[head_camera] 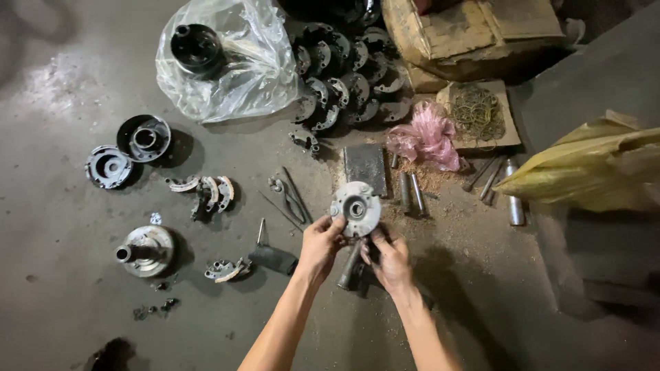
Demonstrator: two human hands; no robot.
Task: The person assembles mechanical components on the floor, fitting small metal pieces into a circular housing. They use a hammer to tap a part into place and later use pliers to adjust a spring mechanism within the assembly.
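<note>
Scanning from the far left of the grey floor: a small dark hub (108, 167) lies beside a black cup-shaped housing (144, 138), and lower down a flanged metal shaft piece (143, 251) stands on its flange. Between them sit curved brake-shoe-like parts (206, 192), with another small cluster (227, 270) below. A clear plastic bag (234, 69) up top holds a black round part (196, 47).

Centre: pliers (290, 199) lie on the floor, near a pile of dark curved parts (347, 75) further back.

Left hand (320, 246) grips the lower left edge of a round silver plate (356, 208), fingers curled shut on its rim. The plate is held face-up just above the floor, central hole showing. Right hand (390, 260) has fingertips pinched on the plate's lower right edge (its grip further under is hidden). A dark rod-like tool (349, 266) sits between both hands, below the plate.

Right of that: a flat grey metal slab (365, 167), two short steel cylinders (411, 192), a pink plastic bag (425, 137), cardboard with wire rings (476, 113), and a yellow sack (591, 168).
</note>
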